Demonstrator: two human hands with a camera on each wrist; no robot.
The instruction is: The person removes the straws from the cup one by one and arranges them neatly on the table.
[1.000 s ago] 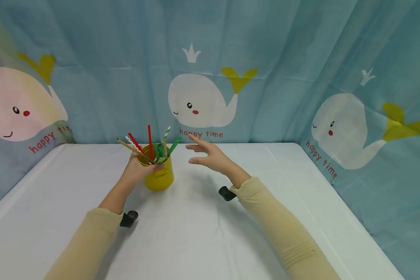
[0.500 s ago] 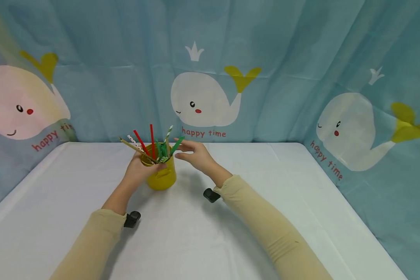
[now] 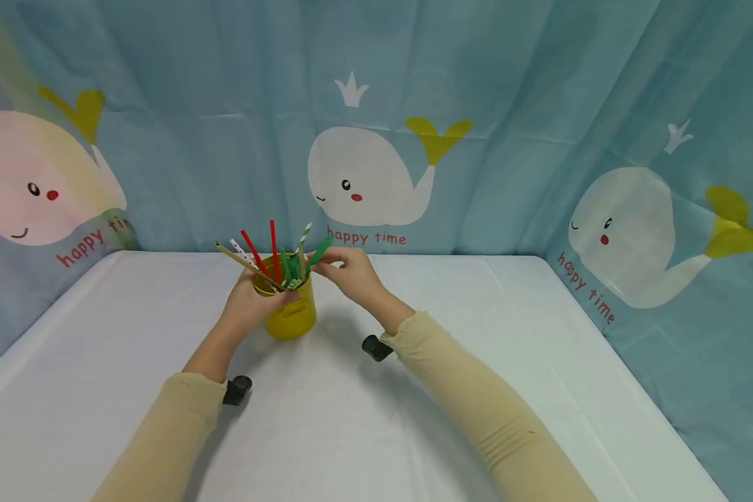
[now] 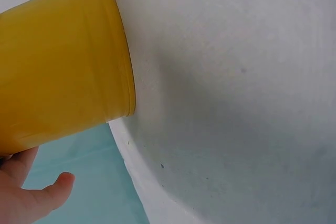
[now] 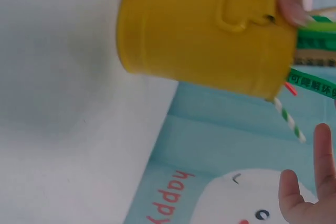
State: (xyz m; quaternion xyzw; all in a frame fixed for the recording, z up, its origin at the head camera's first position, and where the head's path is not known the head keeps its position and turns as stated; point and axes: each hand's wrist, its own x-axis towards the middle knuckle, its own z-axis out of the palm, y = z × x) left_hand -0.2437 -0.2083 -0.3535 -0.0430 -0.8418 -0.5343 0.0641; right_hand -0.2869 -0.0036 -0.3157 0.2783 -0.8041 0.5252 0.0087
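A yellow bucket stands on the white table, holding red straws, a green-and-white striped straw, a brown straw and several green ones. My left hand grips the bucket's rim at its left side, thumb across the front. On the opposite side, my right hand pinches a green straw that leans out over the rim. Printed characters show on this green straw in the right wrist view; the pinching fingertips are mostly outside that view. The left wrist view shows the lower bucket and part of the left hand.
White cloth covers the table. A blue curtain with whale prints hangs behind it and along both sides. A black wrist device sits under the right cuff, another black device beside the left cuff.
My right hand has moved left to the bucket and its fingers have closed on the green straw, which has shifted slightly. The left hand stays on the bucket.
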